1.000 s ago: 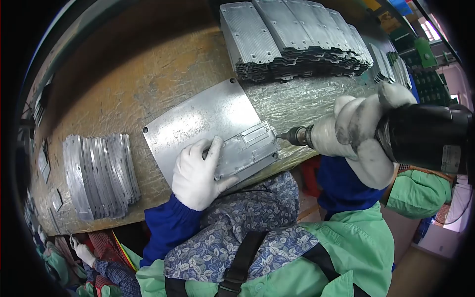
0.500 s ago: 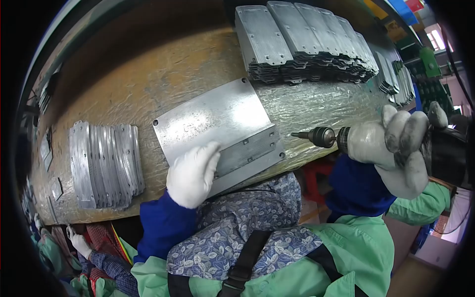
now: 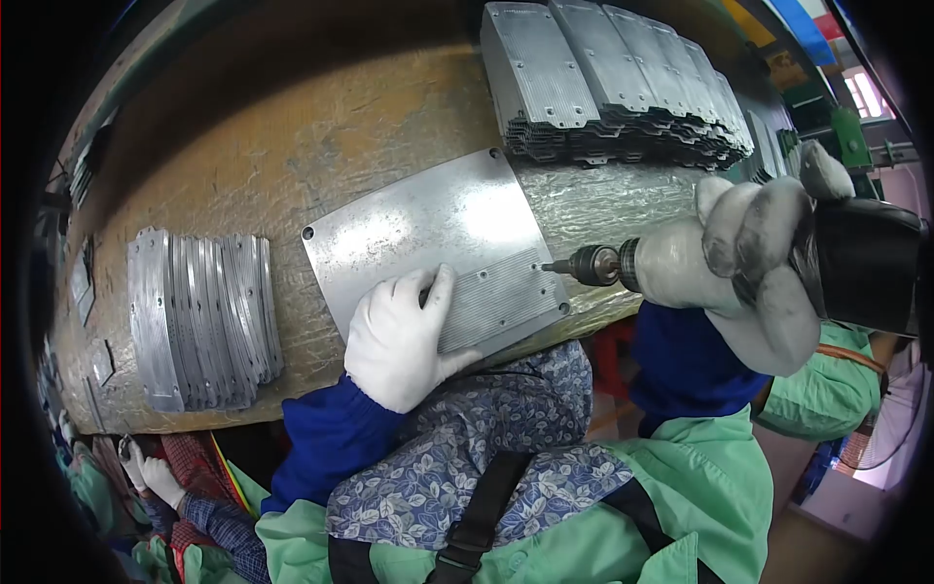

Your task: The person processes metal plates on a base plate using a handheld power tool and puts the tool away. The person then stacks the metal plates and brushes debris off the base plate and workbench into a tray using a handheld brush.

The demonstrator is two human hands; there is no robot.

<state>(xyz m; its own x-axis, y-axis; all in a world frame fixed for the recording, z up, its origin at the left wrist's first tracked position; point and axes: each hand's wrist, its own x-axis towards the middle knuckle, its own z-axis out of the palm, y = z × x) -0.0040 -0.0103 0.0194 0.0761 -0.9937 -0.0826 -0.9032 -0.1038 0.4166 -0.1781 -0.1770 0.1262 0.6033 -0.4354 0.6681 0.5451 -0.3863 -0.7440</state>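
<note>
A wide smooth metal plate point(image 3: 418, 214) with holes at its corners lies on the table. On its near side rests a narrower ribbed metal plate point(image 3: 501, 292). My left hand point(image 3: 397, 341), in a white glove, grips the ribbed plate's left end, thumb along the near edge and forefinger at the far edge. My right hand point(image 3: 749, 253), its white glove stained grey, is wrapped round a black power screwdriver point(image 3: 866, 263). The screwdriver lies level, and its bit tip is at a hole in the ribbed plate's right end; whether a screw sits there I cannot make out.
Stacks of ribbed plates point(image 3: 603, 78) stand at the back right. A row of similar plates point(image 3: 199, 321) leans together on the left. The table point(image 3: 253, 165) has a worn, shiny covering. Another person's gloved hands point(image 3: 151, 472) show at the lower left.
My left hand has come down and spread across the ribbed plate, which now sits nearer the wide plate's near edge. My right hand has brought the screwdriver leftward, its bit reaching the ribbed plate.
</note>
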